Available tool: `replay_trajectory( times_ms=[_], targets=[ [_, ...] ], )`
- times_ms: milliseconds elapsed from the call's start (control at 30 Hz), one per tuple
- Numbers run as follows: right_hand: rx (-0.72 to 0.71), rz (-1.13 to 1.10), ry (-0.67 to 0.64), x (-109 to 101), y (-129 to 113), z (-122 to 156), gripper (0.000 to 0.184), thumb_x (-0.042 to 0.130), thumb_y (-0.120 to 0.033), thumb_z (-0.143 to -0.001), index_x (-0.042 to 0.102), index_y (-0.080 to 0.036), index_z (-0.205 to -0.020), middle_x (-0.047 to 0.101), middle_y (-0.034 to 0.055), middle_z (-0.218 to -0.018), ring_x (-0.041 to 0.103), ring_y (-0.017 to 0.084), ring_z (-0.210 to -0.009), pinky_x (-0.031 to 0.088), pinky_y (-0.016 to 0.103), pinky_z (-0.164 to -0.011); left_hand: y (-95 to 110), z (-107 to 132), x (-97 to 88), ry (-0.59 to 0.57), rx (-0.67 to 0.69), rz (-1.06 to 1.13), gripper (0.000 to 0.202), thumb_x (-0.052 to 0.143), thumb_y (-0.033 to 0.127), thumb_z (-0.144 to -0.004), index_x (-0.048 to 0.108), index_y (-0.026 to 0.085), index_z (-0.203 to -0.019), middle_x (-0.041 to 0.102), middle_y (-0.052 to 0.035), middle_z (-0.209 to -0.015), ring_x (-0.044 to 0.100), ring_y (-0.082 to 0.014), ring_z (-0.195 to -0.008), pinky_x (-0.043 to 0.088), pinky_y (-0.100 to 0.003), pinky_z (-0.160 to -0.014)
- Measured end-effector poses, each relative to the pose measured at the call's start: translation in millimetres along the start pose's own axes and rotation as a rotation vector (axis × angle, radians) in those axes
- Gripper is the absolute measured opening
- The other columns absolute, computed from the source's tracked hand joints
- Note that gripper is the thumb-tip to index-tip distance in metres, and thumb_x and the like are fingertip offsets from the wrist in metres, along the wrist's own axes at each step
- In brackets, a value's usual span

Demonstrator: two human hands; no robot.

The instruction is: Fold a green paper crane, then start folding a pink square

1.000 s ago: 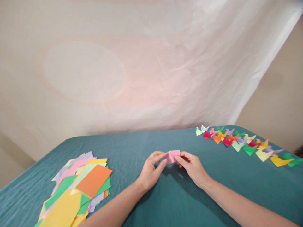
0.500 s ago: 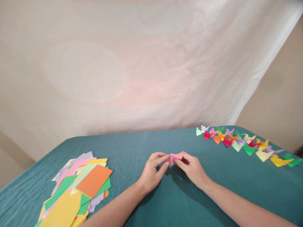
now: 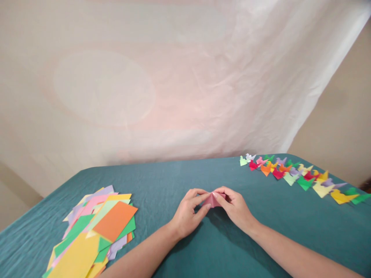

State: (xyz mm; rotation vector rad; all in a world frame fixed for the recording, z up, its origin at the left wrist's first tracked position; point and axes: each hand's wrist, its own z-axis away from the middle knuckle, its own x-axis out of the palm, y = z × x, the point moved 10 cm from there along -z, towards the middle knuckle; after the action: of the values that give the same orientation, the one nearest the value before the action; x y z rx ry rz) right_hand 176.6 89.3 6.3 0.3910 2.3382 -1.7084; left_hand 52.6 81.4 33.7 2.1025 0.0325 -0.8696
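A small pink folded paper (image 3: 212, 199) sits pinched between both my hands just above the teal tablecloth (image 3: 162, 181), near the table's middle. My left hand (image 3: 189, 212) grips its left side with thumb and fingers closed. My right hand (image 3: 234, 206) pinches its right side, fingers curled over the top. Most of the paper is hidden by my fingertips.
A loose pile of coloured paper sheets (image 3: 95, 227), orange one on top, lies at the front left. A row of several small folded paper figures (image 3: 301, 175) in mixed colours runs along the right edge. A pale cloth backdrop (image 3: 145, 85) hangs behind the table.
The pink paper was a flat rectangle held upright; my fingers have pressed it together into a smaller, narrower folded shape and lowered it slightly.
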Motion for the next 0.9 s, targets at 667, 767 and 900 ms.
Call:
replay_trajectory(
  times_ms=[667,767,900],
  targets=[
    [-0.009,-0.008,-0.019,-1.6,0.9,-0.6,0.023,0.049,-0.035,-0.085,0.063,-0.018,-0.078,0.057,0.0001,-0.068,0.050,0.014,-0.063,0.040,0.024,-0.061,3.7,0.6,2.6,-0.023,0.027,-0.013,0.031,0.046,0.026,-0.089,0.056,0.026,-0.118,0.056,-0.0054,-0.107,0.049,-0.0181,-0.102,0.039,-0.031,-0.092],
    [-0.004,-0.016,-0.029,-0.7,1.6,-1.2,0.024,0.049,-0.036,-0.085,0.064,-0.018,-0.079,0.059,0.0008,-0.069,0.052,0.015,-0.065,0.040,0.024,-0.061,2.3,1.0,3.0,-0.025,0.020,-0.005,0.030,0.045,0.026,-0.090,0.056,0.026,-0.118,0.056,-0.0056,-0.107,0.049,-0.0181,-0.102,0.039,-0.031,-0.092],
    [-0.001,-0.027,-0.035,0.0,3.5,-1.2,0.024,0.050,-0.036,-0.085,0.065,-0.018,-0.080,0.060,0.0013,-0.071,0.052,0.015,-0.065,0.041,0.025,-0.062,3.0,1.0,2.7,-0.029,0.027,-0.003,0.030,0.046,0.026,-0.090,0.056,0.027,-0.118,0.056,-0.0050,-0.107,0.049,-0.0175,-0.101,0.039,-0.031,-0.092]
  ],
)
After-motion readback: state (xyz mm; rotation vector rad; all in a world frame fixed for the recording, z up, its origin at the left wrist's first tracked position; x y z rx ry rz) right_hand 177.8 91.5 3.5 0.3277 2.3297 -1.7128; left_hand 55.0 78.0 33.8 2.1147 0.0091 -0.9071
